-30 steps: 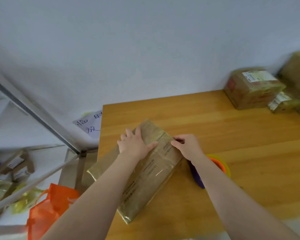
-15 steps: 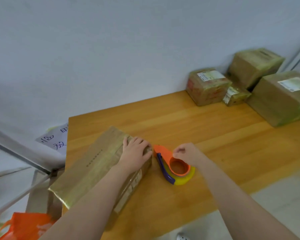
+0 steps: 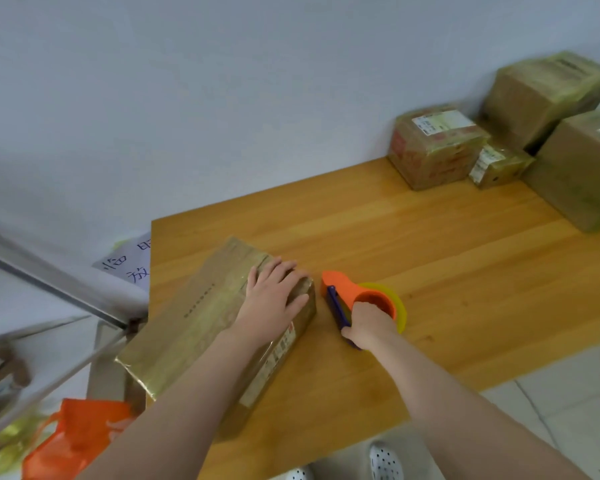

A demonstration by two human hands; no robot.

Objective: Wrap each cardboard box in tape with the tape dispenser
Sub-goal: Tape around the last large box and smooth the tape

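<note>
A long cardboard box (image 3: 201,317) covered in glossy tape lies at the left end of the wooden table (image 3: 447,265), overhanging its left edge. My left hand (image 3: 274,296) rests flat on the box's right end, fingers straight. Just right of the box lies the orange and purple tape dispenser (image 3: 347,296) with a yellow tape roll (image 3: 397,303). My right hand (image 3: 369,325) grips the dispenser at its near end, fingers curled round the handle.
Several taped cardboard boxes stand at the table's far right: a labelled one (image 3: 433,143), a small one (image 3: 497,166), and two larger ones (image 3: 544,95) (image 3: 586,171). An orange bag (image 3: 80,438) and a metal rack (image 3: 49,306) are on the left. A paper sign (image 3: 129,261) hangs behind the table.
My right hand left the box's top, moved right to the dispenser and now grips it. My left hand slid to the box's right end. The camera swung right.
</note>
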